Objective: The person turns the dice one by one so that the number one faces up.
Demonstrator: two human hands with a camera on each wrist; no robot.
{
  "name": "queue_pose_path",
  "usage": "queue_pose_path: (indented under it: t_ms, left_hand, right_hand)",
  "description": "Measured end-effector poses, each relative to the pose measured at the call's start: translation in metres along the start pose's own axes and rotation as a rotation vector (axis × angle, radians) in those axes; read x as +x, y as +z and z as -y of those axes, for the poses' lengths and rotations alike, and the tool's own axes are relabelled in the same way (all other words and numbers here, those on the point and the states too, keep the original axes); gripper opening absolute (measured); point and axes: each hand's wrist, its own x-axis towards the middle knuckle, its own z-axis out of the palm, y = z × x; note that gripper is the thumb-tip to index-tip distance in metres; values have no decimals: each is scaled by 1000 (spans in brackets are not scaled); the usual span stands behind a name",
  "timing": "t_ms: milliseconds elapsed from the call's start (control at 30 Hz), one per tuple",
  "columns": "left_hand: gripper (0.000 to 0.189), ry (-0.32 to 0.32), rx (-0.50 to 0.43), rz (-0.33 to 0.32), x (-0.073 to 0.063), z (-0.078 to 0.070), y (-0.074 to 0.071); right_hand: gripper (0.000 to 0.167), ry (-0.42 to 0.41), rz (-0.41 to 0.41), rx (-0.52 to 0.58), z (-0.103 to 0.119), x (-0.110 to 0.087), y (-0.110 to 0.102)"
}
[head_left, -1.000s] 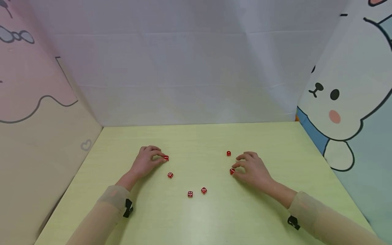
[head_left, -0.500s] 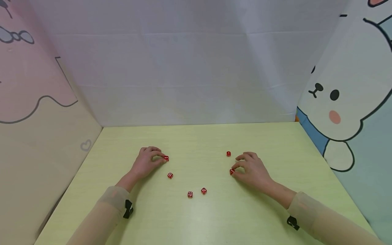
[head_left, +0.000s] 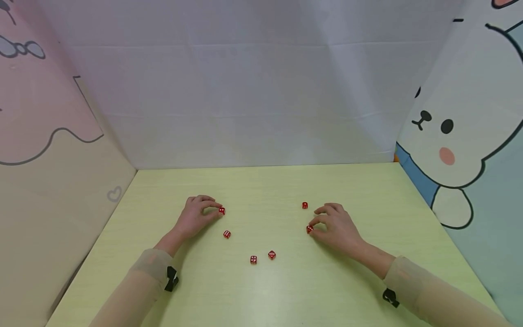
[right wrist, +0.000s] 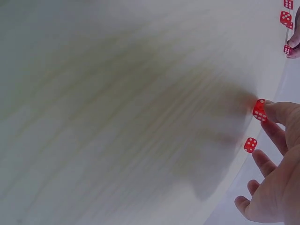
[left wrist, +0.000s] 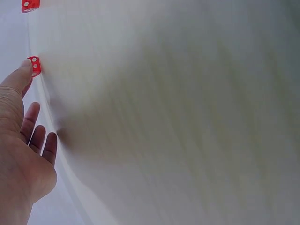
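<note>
Toward the back left of the table, my left hand pinches a red die with white pips between thumb and forefinger. The left wrist view shows the thumb lying against that same die. On the other side, my right hand pinches a second red die at its fingertips. Its spread other fingers hold nothing. In the right wrist view this die sits between thumb and forefinger. A loose red die lies just behind the right hand's fingers.
Nearer the front of the pale yellow table lie a die by the left hand and two close together, one die left of another die. A white sheet stands behind; printed panels flank both sides.
</note>
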Motion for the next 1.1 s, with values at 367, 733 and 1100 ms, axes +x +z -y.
queue_pose_path:
  t_ms: [367,733,1100]
  left_hand:
    - [23,-12,-21,8,2,2,0]
    - [22,-34,-34,17,3,-3,-2]
    - [24,-30,-32,37,4,-2,-4]
  right_hand:
    - [10,8,5,11,-1,-1,1]
    - [9,23,10,1,0,-1,1]
    - [10,18,2,1,1,-1,1]
